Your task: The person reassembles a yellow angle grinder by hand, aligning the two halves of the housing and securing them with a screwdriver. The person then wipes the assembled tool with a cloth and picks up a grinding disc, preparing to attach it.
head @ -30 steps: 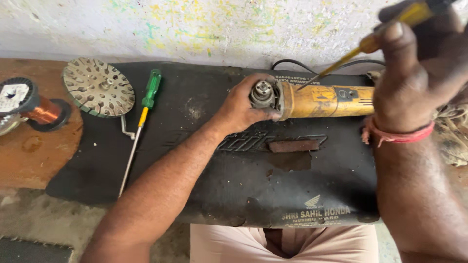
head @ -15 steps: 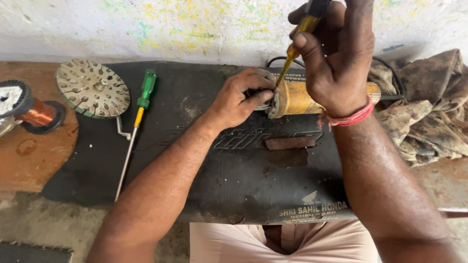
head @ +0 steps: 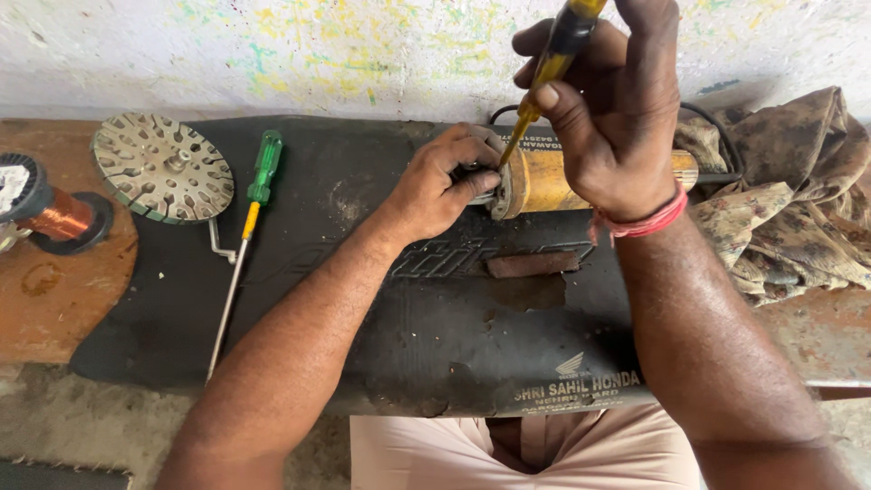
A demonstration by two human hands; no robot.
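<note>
Hands both at a yellow power tool [head: 555, 179] lying on its side across a black rubber mat [head: 363, 299], near the far edge, its metal head end pointing left. Left hand [head: 445, 181] curled over that head end, fingers closed tight around it, thumb pressed against the lower side. Right hand [head: 612, 118] raised above the yellow body, fingers narrow and pinched around the yellow-and-black handle of a screwdriver [head: 549, 68], shaft slanting down and left, tip meeting the tool just where head joins body. Red thread band [head: 640, 222] around the right wrist. Black cord [head: 717, 136] looping behind the tool. Crumpled patterned cloth [head: 789, 209] just beside the tool on the right. Second screwdriver, green-handled [head: 249, 227], lying loose on the left part of the mat, well apart from both hands. Round slotted metal disc [head: 163, 168] beside it at the mat's corner. Spool of copper wire [head: 50, 213] farther left on the brown bench [head: 54, 299]. Small brown flat piece [head: 533, 264] on the mat below the tool
</note>
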